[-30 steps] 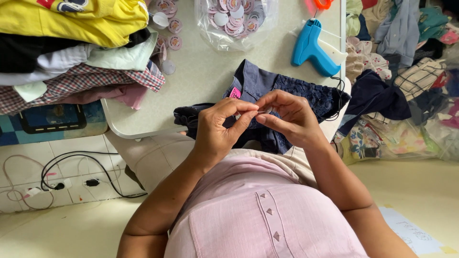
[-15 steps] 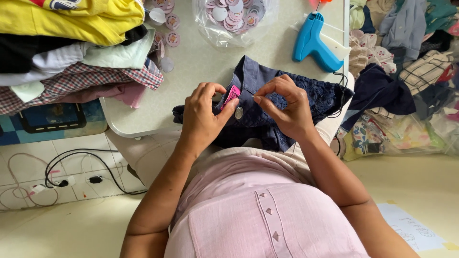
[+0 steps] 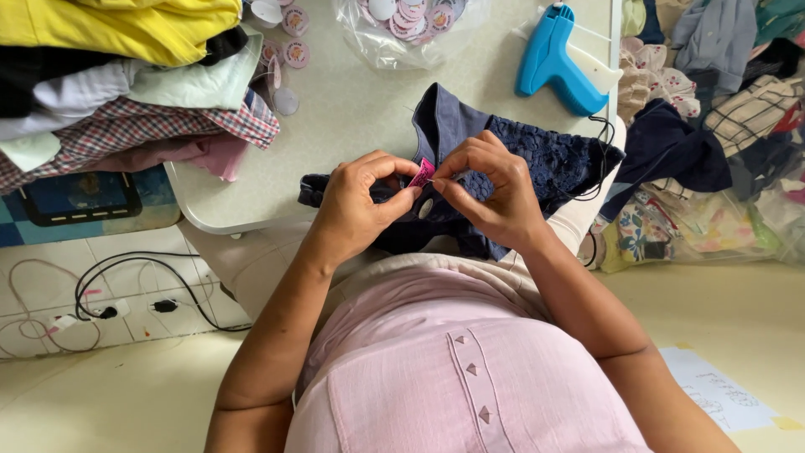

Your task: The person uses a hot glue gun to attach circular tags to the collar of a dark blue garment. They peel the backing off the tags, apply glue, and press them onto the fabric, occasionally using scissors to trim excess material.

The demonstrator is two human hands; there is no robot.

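A white table (image 3: 352, 143) fills the upper middle of the frame, its rounded edge toward the person. Stacked folded clothes (image 3: 117, 75) sit at the upper left, and a heap of loose garments (image 3: 721, 143) spills down the right side. At centre, half on the table edge and half on the lap, lies a navy lace garment (image 3: 537, 164), the piece in hand

Above it, upper right of centre, rests a blue tagging gun (image 3: 558, 59); a clear bag of round pink-and-white tags (image 3: 411, 21) lies at the top middle, with a few loose round tags (image 3: 285, 63) beside the folded stack

The left hand (image 3: 356, 201) and right hand (image 3: 486, 189) meet at centre over the dark cloth. Both have thumb and forefinger closed on a small pink label (image 3: 422, 172), which stands up between them, the left also bunching fabric beneath; the other fingers curl loosely

To do this well, judging by the grip: keep the label flat and upright between the fingertips, hold the cloth under it taut so the lace does not bunch, and keep the fingertips clear of the spot being worked. What is threaded through the label, if anything, is too small to tell
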